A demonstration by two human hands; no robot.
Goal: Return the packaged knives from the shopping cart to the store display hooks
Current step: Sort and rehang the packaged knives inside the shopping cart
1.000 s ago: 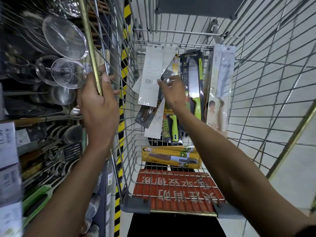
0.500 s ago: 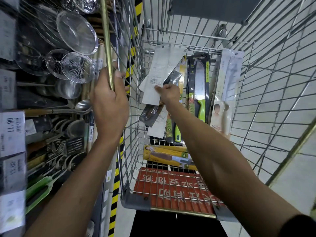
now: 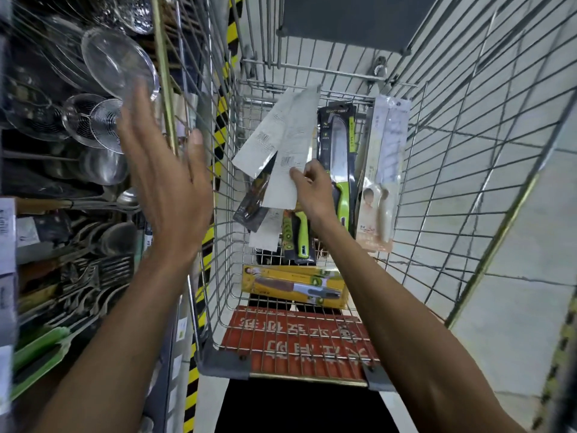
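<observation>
— Which knife have you got?

— My right hand [image 3: 312, 190] pinches a white-backed knife pack [image 3: 282, 182] by its edge, thumb on the printed back and fingers curled behind. The pack stands tilted inside the shopping cart [image 3: 468, 157], up toward the far end. A second white-backed pack [image 3: 274, 129] fans out just to its left and overlaps it.

— What else is in there?

— Just right of my knuckles a black pack with a green-handled knife [image 3: 338, 145] stands upright at the far wall. Further right, a pale pack with a cream-handled knife [image 3: 385, 170] leans near the right-hand wire side. Below my hand a smaller green-handled knife pack [image 3: 301, 235] pokes up. A yellow boxed knife [image 3: 295, 285] lies flat on the basket floor, nearer to me. A red sign [image 3: 299, 342] sits behind the wire flap at my end.

— And your other hand?

— My left hand [image 3: 165, 189] is up in the air, fingers straight and spread wide, holding nothing. It's blurred, in front of the cart's brass-coloured rail [image 3: 162, 73], and I cannot tell whether it touches the rail.

— And the display?

— It's left of the cart, a dark rack hung with wire strainers [image 3: 100, 123] and, lower down, slotted spatulas [image 3: 106, 270]. A yellow-and-black striped post [image 3: 220, 120] runs between the rack and the cart.
</observation>
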